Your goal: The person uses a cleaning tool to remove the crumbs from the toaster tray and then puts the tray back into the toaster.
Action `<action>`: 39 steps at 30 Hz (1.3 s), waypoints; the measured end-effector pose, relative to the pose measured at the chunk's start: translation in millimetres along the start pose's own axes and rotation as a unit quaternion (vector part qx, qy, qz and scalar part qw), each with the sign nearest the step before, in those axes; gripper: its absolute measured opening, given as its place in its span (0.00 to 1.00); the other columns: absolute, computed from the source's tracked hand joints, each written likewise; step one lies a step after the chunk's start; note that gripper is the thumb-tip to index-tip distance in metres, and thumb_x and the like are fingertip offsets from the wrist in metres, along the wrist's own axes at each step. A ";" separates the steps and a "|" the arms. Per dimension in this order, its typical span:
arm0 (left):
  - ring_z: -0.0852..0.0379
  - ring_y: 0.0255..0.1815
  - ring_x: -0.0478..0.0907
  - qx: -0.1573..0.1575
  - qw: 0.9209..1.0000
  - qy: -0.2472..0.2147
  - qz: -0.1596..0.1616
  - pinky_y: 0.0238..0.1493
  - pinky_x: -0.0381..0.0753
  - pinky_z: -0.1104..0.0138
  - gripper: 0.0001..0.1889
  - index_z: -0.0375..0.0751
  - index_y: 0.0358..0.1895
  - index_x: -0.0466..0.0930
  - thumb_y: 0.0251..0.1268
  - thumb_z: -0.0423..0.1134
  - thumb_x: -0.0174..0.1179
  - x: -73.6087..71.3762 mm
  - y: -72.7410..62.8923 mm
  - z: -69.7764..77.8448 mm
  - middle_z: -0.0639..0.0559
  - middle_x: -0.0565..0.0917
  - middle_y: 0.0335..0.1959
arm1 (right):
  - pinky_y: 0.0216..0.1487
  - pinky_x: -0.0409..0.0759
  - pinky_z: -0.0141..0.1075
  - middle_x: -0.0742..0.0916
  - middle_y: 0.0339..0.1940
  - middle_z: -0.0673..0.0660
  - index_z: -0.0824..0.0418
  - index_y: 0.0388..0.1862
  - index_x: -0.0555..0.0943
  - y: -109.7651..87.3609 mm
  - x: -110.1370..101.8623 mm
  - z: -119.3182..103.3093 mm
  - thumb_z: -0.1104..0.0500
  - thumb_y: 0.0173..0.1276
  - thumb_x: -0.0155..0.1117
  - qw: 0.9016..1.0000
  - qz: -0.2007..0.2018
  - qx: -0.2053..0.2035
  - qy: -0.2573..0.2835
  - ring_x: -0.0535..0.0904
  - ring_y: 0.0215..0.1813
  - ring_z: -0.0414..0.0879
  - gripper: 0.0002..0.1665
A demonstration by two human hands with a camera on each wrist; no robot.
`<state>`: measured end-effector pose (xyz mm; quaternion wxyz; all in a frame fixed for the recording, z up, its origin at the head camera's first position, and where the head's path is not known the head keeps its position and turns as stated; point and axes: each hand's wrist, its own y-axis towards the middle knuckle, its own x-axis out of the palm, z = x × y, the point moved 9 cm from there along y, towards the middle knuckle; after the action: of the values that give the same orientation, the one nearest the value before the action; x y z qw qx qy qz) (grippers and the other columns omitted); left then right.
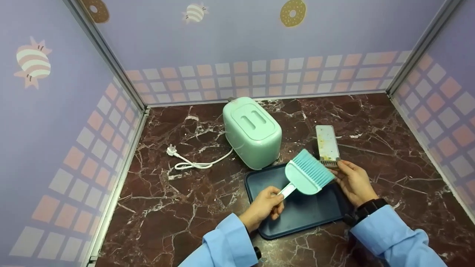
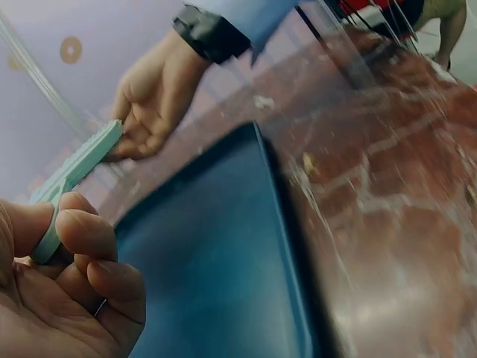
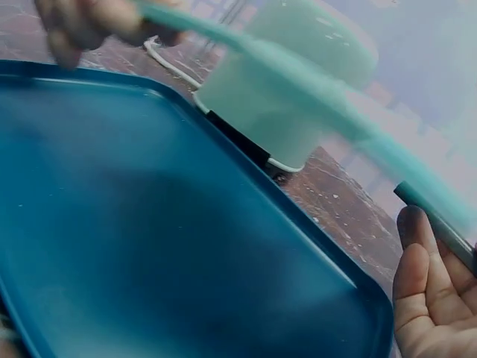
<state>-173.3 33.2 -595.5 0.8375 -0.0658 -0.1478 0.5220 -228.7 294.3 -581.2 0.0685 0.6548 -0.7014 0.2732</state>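
My left hand pinches the white handle of a mint-green brush between thumb and fingers. The brush slants over a dark blue tray, bristles toward the upper right. At the tray's far right corner, my right hand grips the near end of a narrow pale crumb tray with yellowish stains and bits on it. The bristle ends are close to the right hand and the slotted end of the crumb tray. In the right wrist view the thin dark edge of the crumb tray shows between thumb and fingers.
A mint-green toaster with a lid stands behind the blue tray. Its white cord and plug lie to the left. Patterned walls enclose the marbled table at the back and sides. Small crumbs are scattered near the toaster.
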 end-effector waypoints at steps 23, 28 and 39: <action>0.63 0.06 0.61 -0.099 0.987 0.119 0.035 0.07 0.56 0.74 0.06 0.38 0.38 0.73 0.78 0.35 0.54 -22.5 -6.9 -24.6 0.50 0.74 0.12 | 0.46 0.88 0.34 0.90 0.41 0.57 0.66 0.58 0.69 -3.9 -2.9 -4.3 0.60 0.81 0.54 1.000 -0.004 -0.019 0.018 0.89 0.45 0.48 0.13; 0.61 0.13 0.66 -0.022 0.916 0.388 0.101 0.14 0.65 0.71 0.11 0.44 0.24 0.77 0.66 0.39 0.61 -32.6 -5.5 3.7 0.57 0.74 0.15 | 0.46 0.87 0.34 0.90 0.42 0.57 0.66 0.60 0.67 -2.9 -2.1 -3.8 0.60 0.81 0.54 1.000 -0.002 -0.018 0.010 0.89 0.45 0.47 0.15; 0.55 0.25 0.76 0.057 0.845 0.516 0.128 0.25 0.77 0.61 0.09 0.50 0.29 0.82 0.68 0.46 0.62 -21.6 8.3 48.6 0.57 0.79 0.27 | 0.46 0.87 0.33 0.90 0.41 0.55 0.66 0.61 0.66 -2.5 5.9 -1.6 0.59 0.82 0.54 1.000 -0.004 -0.009 -0.001 0.89 0.45 0.46 0.16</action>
<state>-204.6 15.5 -555.5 0.7209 -0.2963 0.3457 0.5225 -227.6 289.8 -576.5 0.0751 0.6572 -0.7012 0.2662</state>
